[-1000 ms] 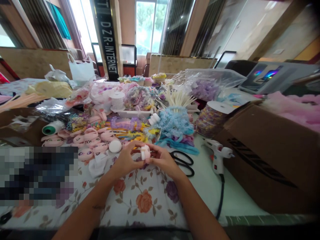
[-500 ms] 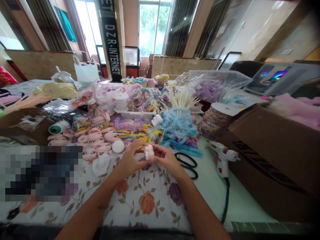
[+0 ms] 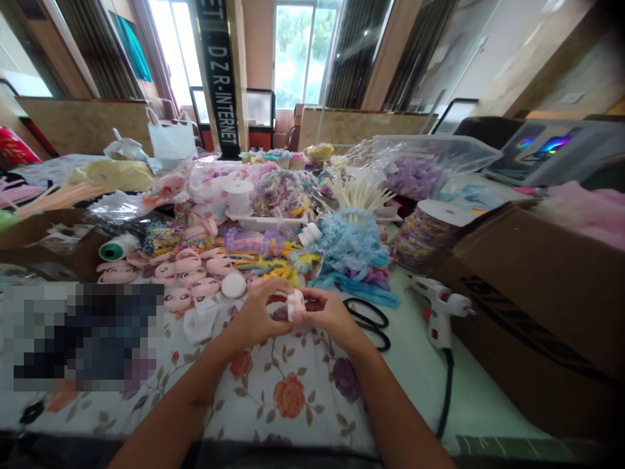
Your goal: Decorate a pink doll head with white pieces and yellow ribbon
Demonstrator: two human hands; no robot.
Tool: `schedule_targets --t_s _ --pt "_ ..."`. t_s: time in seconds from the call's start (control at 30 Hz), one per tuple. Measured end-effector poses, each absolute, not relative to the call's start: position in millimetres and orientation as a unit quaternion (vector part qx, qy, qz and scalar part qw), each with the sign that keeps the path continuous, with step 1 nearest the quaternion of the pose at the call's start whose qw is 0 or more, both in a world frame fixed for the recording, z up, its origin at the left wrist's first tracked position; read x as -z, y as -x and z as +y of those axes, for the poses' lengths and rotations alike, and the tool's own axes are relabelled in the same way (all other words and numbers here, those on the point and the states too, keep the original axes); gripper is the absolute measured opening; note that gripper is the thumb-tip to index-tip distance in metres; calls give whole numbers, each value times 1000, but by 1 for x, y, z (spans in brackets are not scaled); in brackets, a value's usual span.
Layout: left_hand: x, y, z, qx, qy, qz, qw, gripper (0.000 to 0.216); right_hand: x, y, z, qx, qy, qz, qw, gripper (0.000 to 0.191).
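Both my hands meet over the floral cloth (image 3: pixel 288 391) near the middle of the table. My left hand (image 3: pixel 256 316) and my right hand (image 3: pixel 329 316) pinch a small white and pink piece (image 3: pixel 295 305) between their fingertips. Pink doll faces (image 3: pixel 188 280) lie in rows just left of my left hand, with a white round disc (image 3: pixel 234 285) beside them. Black scissors (image 3: pixel 371 320) lie right of my right hand.
A white glue gun (image 3: pixel 442 312) with a black cord rests to the right, next to a large cardboard box (image 3: pixel 541 306). Behind my hands lie blue lace trim (image 3: pixel 349 244), a spool of beaded trim (image 3: pixel 422 238), a green thread cone (image 3: pixel 117 248) and bags of craft supplies.
My hands stay together on the small piece, turning it slightly. The view has drifted a little, so everything sits slightly further right and lower.
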State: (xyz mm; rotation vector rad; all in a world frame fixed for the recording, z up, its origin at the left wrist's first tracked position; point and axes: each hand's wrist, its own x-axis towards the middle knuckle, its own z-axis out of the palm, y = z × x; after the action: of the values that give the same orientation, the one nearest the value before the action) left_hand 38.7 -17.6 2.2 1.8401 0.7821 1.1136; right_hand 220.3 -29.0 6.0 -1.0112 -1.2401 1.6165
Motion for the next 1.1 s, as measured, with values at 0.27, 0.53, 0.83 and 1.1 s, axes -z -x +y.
schedule_targets --t_s 0.27,0.53,0.83,1.1 --pt "-3 -39 -18 -456 -736 303 399 46 -4 -217 -30 -645 408 -465 449 44" --pt "-1 -47 -21 -486 -792 324 178 46 -7 -221 -23 -650 355 -487 463 58" --pt "-9 -42 -22 -490 -697 332 406 61 -6 -222 -24 -624 326 -514 491 51" --pt "-12 -43 -21 -459 -619 362 524 46 0 -217 -25 -614 296 -553 480 54"
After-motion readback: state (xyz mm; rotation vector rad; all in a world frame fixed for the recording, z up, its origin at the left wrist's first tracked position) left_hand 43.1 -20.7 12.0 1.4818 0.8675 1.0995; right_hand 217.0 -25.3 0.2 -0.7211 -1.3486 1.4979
